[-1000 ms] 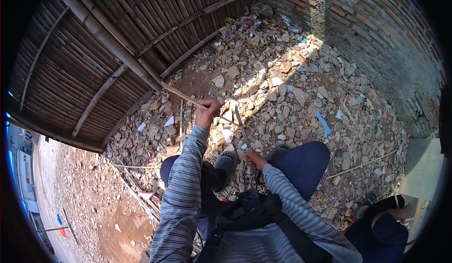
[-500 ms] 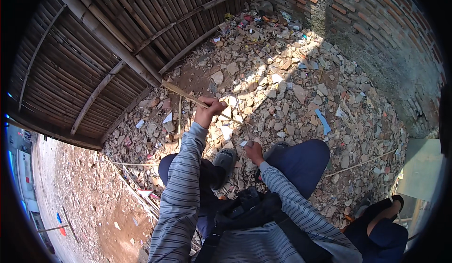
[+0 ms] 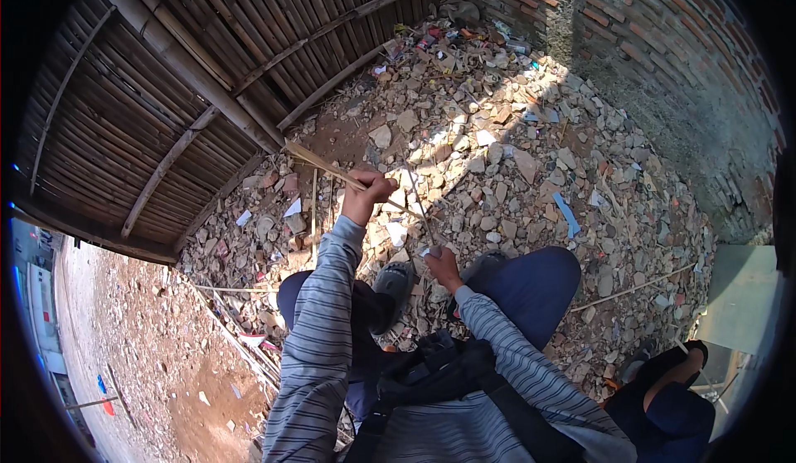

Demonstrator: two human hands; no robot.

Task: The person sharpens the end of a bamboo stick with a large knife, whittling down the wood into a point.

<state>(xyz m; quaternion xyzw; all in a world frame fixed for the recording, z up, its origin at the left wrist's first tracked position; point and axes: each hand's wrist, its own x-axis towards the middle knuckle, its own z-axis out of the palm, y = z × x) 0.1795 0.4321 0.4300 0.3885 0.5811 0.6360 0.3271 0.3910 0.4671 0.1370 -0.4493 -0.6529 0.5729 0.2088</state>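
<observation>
My left hand (image 3: pixel 370 196) is closed round a bamboo strip (image 3: pixel 323 166), which slants from near the woven wall down to the right over the rubble. Lower and to the right, in front of my knee, my right hand (image 3: pixel 444 267) is closed on a thin dark strip (image 3: pixel 420 206) with a pale end (image 3: pixel 432 252) at the fingers. The strip points up and away, just past the bamboo's near end; whether the two touch, I cannot tell. What kind of thing it is does not show clearly.
Broken stone and brick rubble (image 3: pixel 514 223) covers the ground round my feet. A bamboo wall (image 3: pixel 249 40) stands at the left, a brick wall (image 3: pixel 663 40) at the right. Loose sticks (image 3: pixel 240 339) lie by my left side. Another person's leg (image 3: pixel 680 380) shows at lower right.
My right hand has shifted slightly left and up, and the thin dark strip now stands out pointing away from it. My left hand still grips the bamboo strip in nearly the same place.
</observation>
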